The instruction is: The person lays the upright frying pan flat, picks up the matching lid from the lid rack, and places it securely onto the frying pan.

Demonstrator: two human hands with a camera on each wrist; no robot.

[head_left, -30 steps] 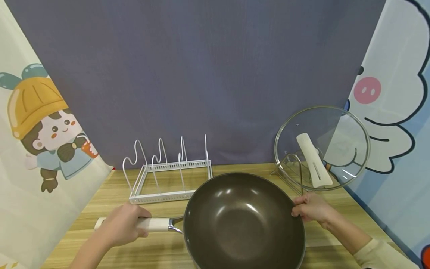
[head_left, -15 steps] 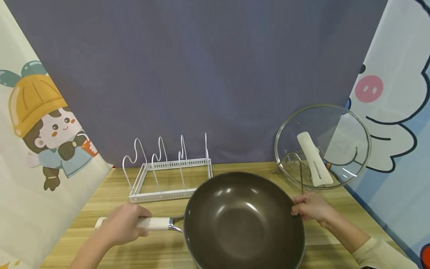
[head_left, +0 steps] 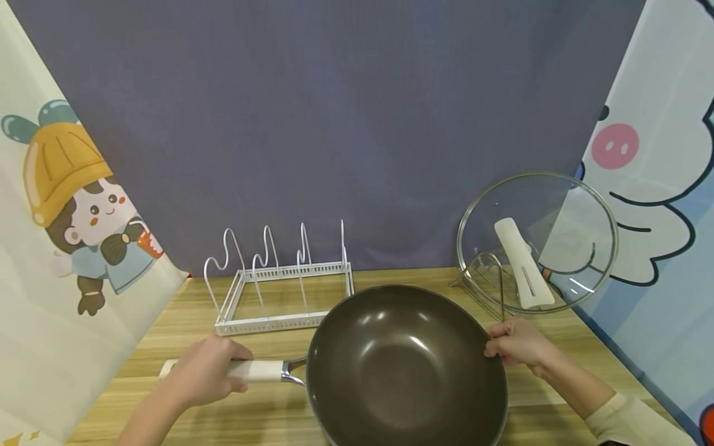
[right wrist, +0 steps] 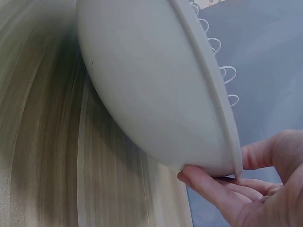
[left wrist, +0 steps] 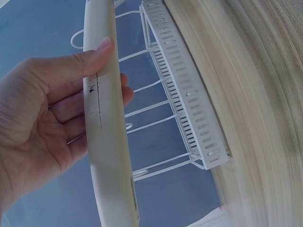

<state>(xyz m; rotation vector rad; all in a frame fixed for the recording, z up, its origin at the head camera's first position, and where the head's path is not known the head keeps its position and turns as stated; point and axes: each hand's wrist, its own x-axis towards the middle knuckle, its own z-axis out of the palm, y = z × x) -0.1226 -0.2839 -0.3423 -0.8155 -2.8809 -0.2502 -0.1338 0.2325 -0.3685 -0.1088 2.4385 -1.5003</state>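
Observation:
A wok point(head_left: 401, 365) with a dark brown inside takes up the front middle of the head view. Its outer side point(right wrist: 147, 80) looks pale in the right wrist view. My left hand point(head_left: 206, 371) grips the cream handle point(left wrist: 109, 142), thumb on one side and fingers round the other. At the opposite rim, my right hand point(head_left: 519, 344) pinches the edge, with the thumb at the rim and fingers against the outer wall. The wok's base lies beyond the bottom of the head view, so whether it touches the table cannot be told there.
Behind the wok's left side stands a white wire rack point(head_left: 284, 322) with upright dividers. To the right, a glass lid point(head_left: 580, 248) with a cream handle leans in a small wire stand point(head_left: 499, 279). A grey backdrop point(head_left: 357, 124) rises behind the wooden table point(head_left: 262, 415).
Both hands keep their hold and the wok stays practically in place. The head view has shifted very slightly.

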